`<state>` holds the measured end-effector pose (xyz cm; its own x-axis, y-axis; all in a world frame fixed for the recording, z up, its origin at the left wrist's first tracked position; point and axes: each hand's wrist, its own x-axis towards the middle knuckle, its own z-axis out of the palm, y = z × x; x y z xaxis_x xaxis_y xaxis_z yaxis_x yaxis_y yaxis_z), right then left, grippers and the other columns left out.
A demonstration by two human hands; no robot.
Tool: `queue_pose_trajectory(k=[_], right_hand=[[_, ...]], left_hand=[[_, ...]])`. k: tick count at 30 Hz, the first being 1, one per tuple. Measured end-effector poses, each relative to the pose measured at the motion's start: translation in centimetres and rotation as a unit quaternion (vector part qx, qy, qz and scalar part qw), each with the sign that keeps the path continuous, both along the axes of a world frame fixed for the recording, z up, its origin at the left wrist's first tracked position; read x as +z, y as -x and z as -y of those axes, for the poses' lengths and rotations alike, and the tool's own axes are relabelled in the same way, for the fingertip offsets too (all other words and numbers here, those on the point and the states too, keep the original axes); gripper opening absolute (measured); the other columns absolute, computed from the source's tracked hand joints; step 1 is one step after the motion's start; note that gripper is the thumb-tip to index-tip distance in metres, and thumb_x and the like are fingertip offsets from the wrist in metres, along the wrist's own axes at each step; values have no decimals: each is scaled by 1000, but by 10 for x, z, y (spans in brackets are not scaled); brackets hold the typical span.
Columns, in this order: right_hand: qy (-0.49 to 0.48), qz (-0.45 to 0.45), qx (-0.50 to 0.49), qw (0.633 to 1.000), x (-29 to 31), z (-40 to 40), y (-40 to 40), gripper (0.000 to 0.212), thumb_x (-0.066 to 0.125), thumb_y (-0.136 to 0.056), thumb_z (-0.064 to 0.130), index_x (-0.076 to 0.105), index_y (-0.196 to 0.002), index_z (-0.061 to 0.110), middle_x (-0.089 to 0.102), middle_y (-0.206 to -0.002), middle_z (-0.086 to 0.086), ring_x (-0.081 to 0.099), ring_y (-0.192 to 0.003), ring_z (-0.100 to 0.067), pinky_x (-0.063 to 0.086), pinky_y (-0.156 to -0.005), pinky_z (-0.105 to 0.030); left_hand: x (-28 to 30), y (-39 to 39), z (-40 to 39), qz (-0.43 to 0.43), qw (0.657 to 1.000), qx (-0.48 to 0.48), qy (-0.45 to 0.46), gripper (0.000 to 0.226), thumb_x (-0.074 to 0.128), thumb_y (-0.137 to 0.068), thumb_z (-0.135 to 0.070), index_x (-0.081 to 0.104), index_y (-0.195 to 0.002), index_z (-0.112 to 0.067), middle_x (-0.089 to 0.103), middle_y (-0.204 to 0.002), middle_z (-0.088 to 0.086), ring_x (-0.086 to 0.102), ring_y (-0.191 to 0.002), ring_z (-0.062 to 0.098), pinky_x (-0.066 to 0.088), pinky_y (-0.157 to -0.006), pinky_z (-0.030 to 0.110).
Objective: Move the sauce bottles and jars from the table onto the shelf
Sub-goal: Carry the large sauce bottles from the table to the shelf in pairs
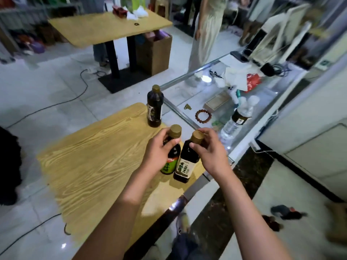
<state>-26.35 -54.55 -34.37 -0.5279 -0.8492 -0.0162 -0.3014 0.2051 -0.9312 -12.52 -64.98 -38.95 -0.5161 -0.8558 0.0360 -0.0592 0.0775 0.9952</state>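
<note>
Light wood-grain table (90, 166): bears three dark gold-capped sauce bottles. Tall dark bottle (154, 109), at table's far corner, unheld. Cream-labelled square bottle (185, 162), near table's right edge, right hand (210, 149) gripping its neck. Green-labelled round bottle (170, 156), beside it, left hand (159, 151) gripping its neck.

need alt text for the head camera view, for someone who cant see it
Two bare hands each grip a dark gold-capped sauce bottle by the neck on a light wood-grain table: left hand on the green-labelled bottle, right hand on the cream-labelled bottle. A third dark bottle stands at the far edge.
</note>
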Motion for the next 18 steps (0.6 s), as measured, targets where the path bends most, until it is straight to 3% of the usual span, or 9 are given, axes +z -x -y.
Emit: queue_pose_trajectory(k=[4, 7, 10, 13, 15, 18], right_hand=[[35, -25, -60, 997, 23, -56, 10, 42, 72, -85, 7, 56, -122, 18, 66, -111, -2, 63, -105, -20, 51, -94, -34], [47, -49, -112, 991, 40, -103, 22, 43, 72, -84, 6, 58, -121, 22, 67, -113, -2, 63, -106, -17, 50, -96, -30], [59, -74, -160, 983, 56, -152, 35, 46, 73, -84, 4, 58, -124, 23, 67, -113, 3, 63, -107, -12, 48, -97, -25], [71, -75, -220, 970, 67, -205, 49, 49, 72, -84, 4, 57, -129, 18, 67, -118, -2, 63, -111, -15, 48, -102, -32], [85, -69, -256, 960, 75, -245, 59, 50, 71, -85, 2, 57, -130, 15, 67, -121, -5, 63, -113, -18, 47, -105, -36], [111, -77, -298, 945, 86, -308, 74, 50, 70, -86, 0, 56, -129, 21, 68, -116, 0, 63, -109, -12, 48, -103, -31]], left_hand=[[15, 25, -41, -6, 997, -63, 35, 27, 66, -84, -35, 61, -107, -49, 72, -106, -16, 66, -102, 6, 51, -96, 43], [31, 50, -76, -10, 992, -109, 56, 28, 66, -85, -37, 62, -113, -38, 72, -105, -13, 67, -100, 6, 53, -93, 43], [49, 77, -115, -18, 986, -148, 69, 23, 67, -86, -35, 64, -108, -42, 73, -103, -14, 67, -98, 5, 54, -92, 44], [66, 106, -161, -19, 979, -189, 75, 19, 67, -87, -34, 66, -104, -43, 73, -102, -15, 67, -98, 6, 53, -93, 44], [76, 127, -197, -20, 971, -222, 92, 20, 68, -88, -32, 67, -108, -35, 73, -103, -13, 67, -98, 6, 53, -92, 44], [91, 155, -254, -26, 956, -264, 121, 32, 65, -84, -42, 65, -115, -32, 73, -105, -13, 67, -100, 6, 53, -92, 43]])
